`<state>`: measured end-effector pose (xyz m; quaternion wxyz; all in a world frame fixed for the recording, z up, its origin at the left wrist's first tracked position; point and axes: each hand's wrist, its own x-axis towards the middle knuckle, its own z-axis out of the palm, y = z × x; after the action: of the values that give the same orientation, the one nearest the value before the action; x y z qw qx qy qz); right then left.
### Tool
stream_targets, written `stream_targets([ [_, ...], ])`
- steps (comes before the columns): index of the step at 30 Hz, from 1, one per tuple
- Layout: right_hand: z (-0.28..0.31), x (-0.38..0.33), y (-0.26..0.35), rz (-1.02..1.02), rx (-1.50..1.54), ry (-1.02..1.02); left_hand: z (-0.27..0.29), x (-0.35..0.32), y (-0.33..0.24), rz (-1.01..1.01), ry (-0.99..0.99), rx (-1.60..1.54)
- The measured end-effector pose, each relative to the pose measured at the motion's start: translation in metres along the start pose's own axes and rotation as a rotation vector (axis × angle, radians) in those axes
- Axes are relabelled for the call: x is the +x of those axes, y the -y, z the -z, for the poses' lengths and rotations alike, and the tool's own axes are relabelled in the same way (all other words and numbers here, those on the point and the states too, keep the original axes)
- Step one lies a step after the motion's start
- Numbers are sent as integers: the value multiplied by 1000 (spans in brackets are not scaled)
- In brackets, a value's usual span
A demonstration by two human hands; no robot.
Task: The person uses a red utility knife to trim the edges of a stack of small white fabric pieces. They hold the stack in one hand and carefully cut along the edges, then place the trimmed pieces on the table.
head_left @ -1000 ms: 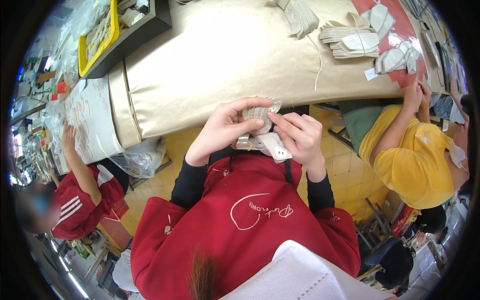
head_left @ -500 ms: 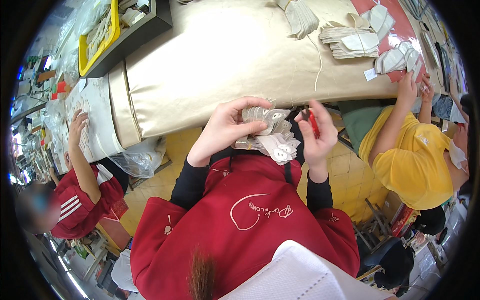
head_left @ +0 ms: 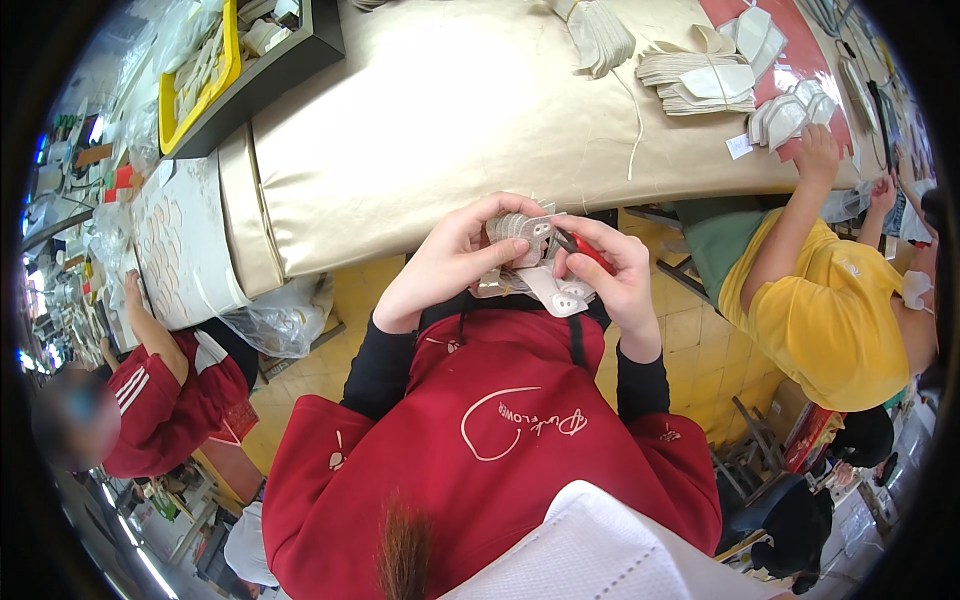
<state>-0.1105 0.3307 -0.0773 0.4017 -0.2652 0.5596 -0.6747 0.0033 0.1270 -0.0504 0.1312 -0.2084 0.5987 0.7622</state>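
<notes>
In front of my apron, just off the table's near edge, my left hand [head_left: 445,262] grips a fanned bundle of pale cut pieces [head_left: 560,292]. The pieces are flat, with rounded ends and small holes. My left thumb presses on the upper ones. My right hand [head_left: 628,285] is closed around small red-handled snips [head_left: 590,252], their dark tips right beside the upper pieces. Its fingers also touch the edge of the bundle. Whether the blades are on a piece or a thread is too small to tell.
A gold-covered table [head_left: 420,150] spans the front. Tied stacks of pale pieces [head_left: 700,75] lie at its far right, near a co-worker in yellow [head_left: 815,310]. A yellow tray [head_left: 170,110] sits far left. Another co-worker [head_left: 160,400] is at the left table.
My right hand has moved left, bringing the snips from beside the bundle up to its upper pieces. My left hand stays nearly still. Both co-workers' hands have shifted.
</notes>
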Motion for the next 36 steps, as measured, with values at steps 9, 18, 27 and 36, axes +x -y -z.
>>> stream_targets([
  [9, 2, -1, -7, 100, 47, -299, 9, 5, 13, -154, 109, -92],
  [18, -2, 16, -6, 573, -807, -263, 5, 2, 10, -20, 61, -11],
  [27, 0, 14, -8, 550, -977, -195, 2, 2, 3, 3, 18, -41],
  [36, -4, 15, -11, 510, -935, -212, 5, 3, 4, 2, 43, -52],
])
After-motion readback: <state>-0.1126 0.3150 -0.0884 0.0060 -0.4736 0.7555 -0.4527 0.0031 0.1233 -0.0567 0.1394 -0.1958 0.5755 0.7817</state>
